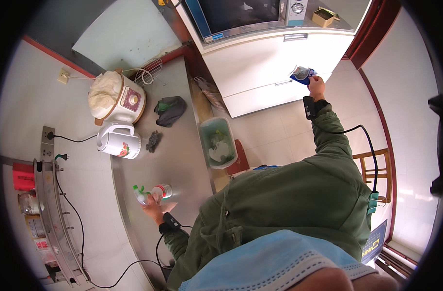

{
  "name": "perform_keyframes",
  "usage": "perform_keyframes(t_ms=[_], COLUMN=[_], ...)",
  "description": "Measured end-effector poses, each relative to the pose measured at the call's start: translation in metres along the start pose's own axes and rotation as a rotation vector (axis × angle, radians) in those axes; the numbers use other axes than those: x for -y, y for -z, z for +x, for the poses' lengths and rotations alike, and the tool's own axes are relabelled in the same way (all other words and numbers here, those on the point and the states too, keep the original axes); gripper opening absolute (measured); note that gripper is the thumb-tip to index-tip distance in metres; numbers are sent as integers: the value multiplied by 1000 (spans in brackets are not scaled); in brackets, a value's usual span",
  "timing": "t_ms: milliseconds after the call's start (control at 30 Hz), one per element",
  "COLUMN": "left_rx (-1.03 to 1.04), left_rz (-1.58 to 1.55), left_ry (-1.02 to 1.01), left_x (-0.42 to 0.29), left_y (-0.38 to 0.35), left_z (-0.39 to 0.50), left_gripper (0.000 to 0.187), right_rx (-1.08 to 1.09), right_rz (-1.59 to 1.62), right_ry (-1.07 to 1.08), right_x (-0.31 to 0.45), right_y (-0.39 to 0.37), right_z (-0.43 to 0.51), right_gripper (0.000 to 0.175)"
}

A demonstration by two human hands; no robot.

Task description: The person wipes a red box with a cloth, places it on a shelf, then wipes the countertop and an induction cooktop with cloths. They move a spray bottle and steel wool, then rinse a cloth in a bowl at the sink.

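Note:
My left hand (154, 211) is on the steel counter at the lower left, closed around a clear spray bottle (142, 196) with a green top. Touching or just beside its fingers is a clear container with a red and white label (163, 191). Out to the upper right, my right hand (316, 86) grips a blue plastic packet (302, 75) in front of the white drawers. Farther up the counter lie a dark scouring pad (154, 141) and a dark cloth (170, 111) with a green patch.
A white electric kettle (121, 142) and a cream cooker (128, 96) topped with cloth stand along the wall. Beside the counter is a waste bin (233, 145) with scraps. The white drawer cabinet (254, 65) carries a microwave (239, 16). A wooden chair (387, 174) stands behind at the right.

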State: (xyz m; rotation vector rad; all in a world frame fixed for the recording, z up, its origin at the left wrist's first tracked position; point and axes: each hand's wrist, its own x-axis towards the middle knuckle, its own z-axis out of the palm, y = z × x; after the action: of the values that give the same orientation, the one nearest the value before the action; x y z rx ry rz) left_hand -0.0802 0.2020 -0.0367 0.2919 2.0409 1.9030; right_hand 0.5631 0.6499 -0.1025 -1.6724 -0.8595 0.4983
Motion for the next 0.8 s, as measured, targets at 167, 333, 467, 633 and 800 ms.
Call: perform_keyframes(t_ms=[167, 333, 467, 633, 800], left_rx=[-13, -84, -142, -198, -232], left_rz=[-20, -123, 106, -52, -27], left_ry=[40, 159, 36, -8, -9], left_x=[-7, -16, -13, -3, -17], left_y=[-7, -13, -17, -15, 15], left_z=[4, 1, -1, -10, -34], left_gripper=[16, 10, 13, 8, 18], right_rx=[-210, -211, 158, 760, 1376], right_rz=[-110, -97, 586, 289, 92], right_ry=[120, 647, 173, 11, 558], right_x=[42, 141, 167, 121, 110], right_y=[47, 9, -38, -120, -193], right_z=[102, 234, 207, -19, -207], right_gripper=[18, 29, 24, 18, 18])
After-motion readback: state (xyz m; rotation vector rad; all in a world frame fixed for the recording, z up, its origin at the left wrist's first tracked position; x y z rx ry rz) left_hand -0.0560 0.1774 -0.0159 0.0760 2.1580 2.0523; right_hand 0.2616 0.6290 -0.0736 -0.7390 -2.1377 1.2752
